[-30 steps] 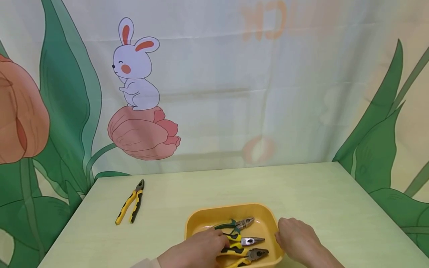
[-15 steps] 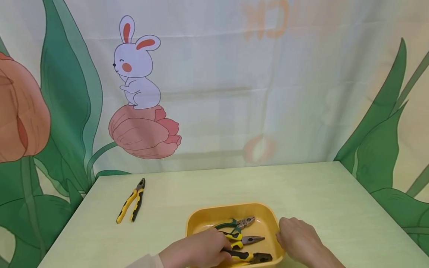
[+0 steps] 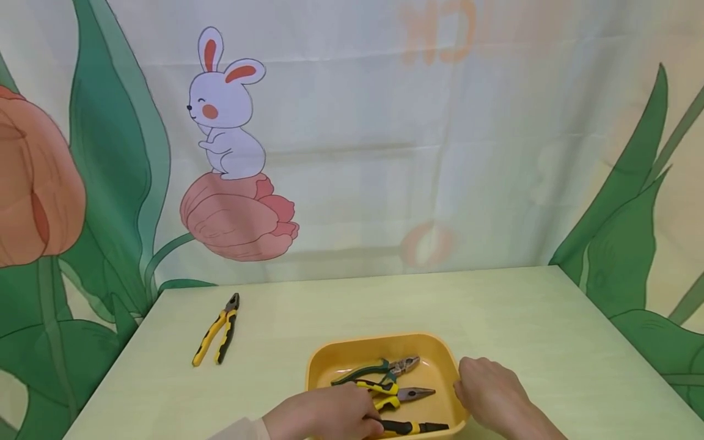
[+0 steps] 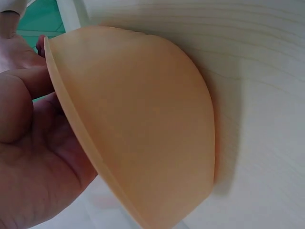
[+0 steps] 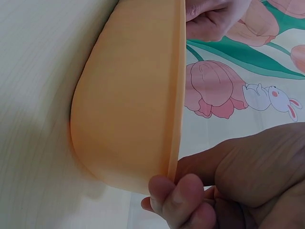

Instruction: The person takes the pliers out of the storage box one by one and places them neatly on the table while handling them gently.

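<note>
In the head view, a yellow plastic basin (image 3: 357,346) sits at the table's front. My left hand (image 3: 330,410) reaches over its left side and grips yellow-and-black combination pliers (image 3: 404,426) by the handles, which its fingers partly hide. The pliers lie edge-on, jaws pointing right. Beside them are yellow-and-black long-nose pliers (image 3: 415,394) and green-handled pliers (image 3: 404,366), both inside the basin. My right hand (image 3: 489,391) holds the basin's right rim; in the right wrist view its thumb and fingers (image 5: 183,198) pinch that rim. The left wrist view shows mostly the basin's outer wall (image 4: 138,119).
Another pair of yellow-and-black pliers (image 3: 220,333) lies on the table (image 3: 275,318) at the back left, handles spread. Behind the table hangs a cloth (image 3: 352,153) printed with a rabbit and tulips.
The combination pliers in my left hand have turned from flat to edge-on and shifted slightly to the right and toward the front. The right hand keeps its place on the rim.
</note>
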Tool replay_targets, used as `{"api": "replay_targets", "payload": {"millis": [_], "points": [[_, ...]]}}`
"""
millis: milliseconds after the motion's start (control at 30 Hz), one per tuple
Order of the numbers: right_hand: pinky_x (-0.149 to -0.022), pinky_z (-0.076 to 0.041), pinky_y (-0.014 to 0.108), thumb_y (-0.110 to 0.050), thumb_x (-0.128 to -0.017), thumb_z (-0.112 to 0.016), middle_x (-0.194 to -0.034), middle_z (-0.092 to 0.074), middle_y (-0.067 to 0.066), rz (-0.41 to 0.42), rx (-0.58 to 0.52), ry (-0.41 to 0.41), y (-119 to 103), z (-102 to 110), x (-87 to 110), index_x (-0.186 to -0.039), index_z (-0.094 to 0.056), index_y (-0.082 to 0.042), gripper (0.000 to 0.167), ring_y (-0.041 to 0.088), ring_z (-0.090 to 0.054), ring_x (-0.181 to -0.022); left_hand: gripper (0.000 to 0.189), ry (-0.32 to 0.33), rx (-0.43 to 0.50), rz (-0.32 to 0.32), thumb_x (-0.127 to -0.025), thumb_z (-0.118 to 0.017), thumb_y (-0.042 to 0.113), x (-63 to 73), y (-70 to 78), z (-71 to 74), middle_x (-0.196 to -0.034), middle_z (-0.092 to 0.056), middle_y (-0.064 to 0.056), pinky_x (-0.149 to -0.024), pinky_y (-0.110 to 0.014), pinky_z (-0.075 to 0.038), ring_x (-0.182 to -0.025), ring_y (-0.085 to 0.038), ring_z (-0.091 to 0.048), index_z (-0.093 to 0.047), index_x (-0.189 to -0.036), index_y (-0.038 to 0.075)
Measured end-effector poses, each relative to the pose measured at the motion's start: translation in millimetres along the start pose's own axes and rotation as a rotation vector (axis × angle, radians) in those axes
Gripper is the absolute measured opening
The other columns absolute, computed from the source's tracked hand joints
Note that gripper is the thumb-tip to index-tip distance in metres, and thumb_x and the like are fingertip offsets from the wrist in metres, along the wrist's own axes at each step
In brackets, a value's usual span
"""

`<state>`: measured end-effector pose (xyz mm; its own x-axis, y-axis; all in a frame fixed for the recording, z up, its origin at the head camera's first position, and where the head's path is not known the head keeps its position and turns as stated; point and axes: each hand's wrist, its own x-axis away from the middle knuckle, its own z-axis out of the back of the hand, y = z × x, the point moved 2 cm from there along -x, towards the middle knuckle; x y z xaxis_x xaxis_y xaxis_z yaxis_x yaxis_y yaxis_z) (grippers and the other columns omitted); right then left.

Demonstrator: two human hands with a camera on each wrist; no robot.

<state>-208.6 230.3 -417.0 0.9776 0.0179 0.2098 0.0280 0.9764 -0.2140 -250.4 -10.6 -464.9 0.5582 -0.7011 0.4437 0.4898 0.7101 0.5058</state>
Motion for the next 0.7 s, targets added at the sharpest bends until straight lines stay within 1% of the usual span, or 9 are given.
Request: {"api": "replay_targets", "payload": {"millis": [67,133,233,367,500,633,700], "points": [[-0.050,-0.034,0.026,-0.009,-0.096,-0.064,-0.059,-0.048,0.002,-0.008,0.002,-0.011,-0.5,-0.1,-0.5,-0.067,-0.054,-0.009,0.030,0.014,-0.039,-0.051,0.026,-0.019,0.006,-0.032,-0.105,-0.059,0.042,-22.9,-28.1,-13.2,-0.079,-0.067,0.015,-0.070,-0.027,-0.048,-0.071,-0.005,-0.060,-0.081,-0.110,0.028],[-0.050,-0.035,0.026,-0.009,-0.096,-0.064,-0.060,-0.049,0.002,-0.013,0.004,-0.016,-0.7,-0.5,-0.8,-0.067,-0.055,-0.009,0.030,0.014,-0.040,-0.051,0.027,-0.034,0.003,-0.066,-0.104,-0.058,0.048,-46.8,-56.1,-26.1,-0.078,-0.067,0.014,-0.071,-0.028,-0.050,-0.071,-0.004,-0.062,-0.080,-0.108,0.034],[-0.050,-0.035,0.026,-0.009,-0.096,-0.064,-0.060,-0.048,0.002,-0.011,0.006,-0.010,0.3,-1.3,-1.2,-0.067,-0.054,-0.009,0.030,0.014,-0.040,-0.051,0.028,-0.044,-0.028,-0.079,-0.106,-0.055,0.047,-47.4,-54.7,-24.5,-0.071,-0.062,0.012,-0.071,-0.027,-0.049,-0.068,-0.004,-0.060,-0.080,-0.104,0.034],[-0.050,-0.036,0.027,-0.010,-0.096,-0.064,-0.060,-0.049,0.002,-0.002,0.006,0.000,0.4,-1.1,-0.5,-0.068,-0.054,-0.009,0.030,0.014,-0.041,-0.052,0.031,-0.047,-0.055,-0.099,-0.106,-0.053,0.047,-48.7,-53.1,-23.5,-0.062,-0.054,0.010,-0.065,-0.026,-0.047,-0.060,-0.007,-0.055,-0.079,-0.096,0.034],[-0.050,-0.036,0.027,-0.010,-0.096,-0.064,-0.060,-0.049,0.002,0.003,0.005,0.003,-0.4,-0.4,-0.1,-0.068,-0.054,-0.010,0.030,0.015,-0.041,-0.052,0.034,-0.052,-0.062,-0.077,-0.105,-0.053,0.049,-50.2,-53.2,-24.7,-0.060,-0.051,0.009,-0.061,-0.027,-0.046,-0.057,-0.009,-0.053,-0.078,-0.090,0.032],[-0.050,-0.037,0.027,-0.010,-0.097,-0.064,-0.061,-0.049,0.002,-0.001,0.010,-0.005,-0.5,-0.2,-0.4,-0.069,-0.054,-0.009,0.030,0.014,-0.041,-0.052,0.040,-0.074,-0.089,-0.044,-0.105,-0.051,0.052,-52.1,-54.0,-25.6,-0.068,-0.060,0.009,-0.065,-0.029,-0.049,-0.063,-0.008,-0.058,-0.076,-0.086,0.027],[-0.050,-0.037,0.027,-0.010,-0.097,-0.064,-0.061,-0.049,0.002,-0.002,0.011,-0.005,-0.3,-0.3,-0.7,-0.069,-0.054,-0.009,0.030,0.015,-0.042,-0.052,0.043,-0.094,-0.095,-0.025,-0.105,-0.050,0.054,-53.5,-55.1,-25.5,-0.070,-0.062,0.007,-0.067,-0.031,-0.050,-0.066,-0.008,-0.060,-0.074,-0.083,0.026]]}}
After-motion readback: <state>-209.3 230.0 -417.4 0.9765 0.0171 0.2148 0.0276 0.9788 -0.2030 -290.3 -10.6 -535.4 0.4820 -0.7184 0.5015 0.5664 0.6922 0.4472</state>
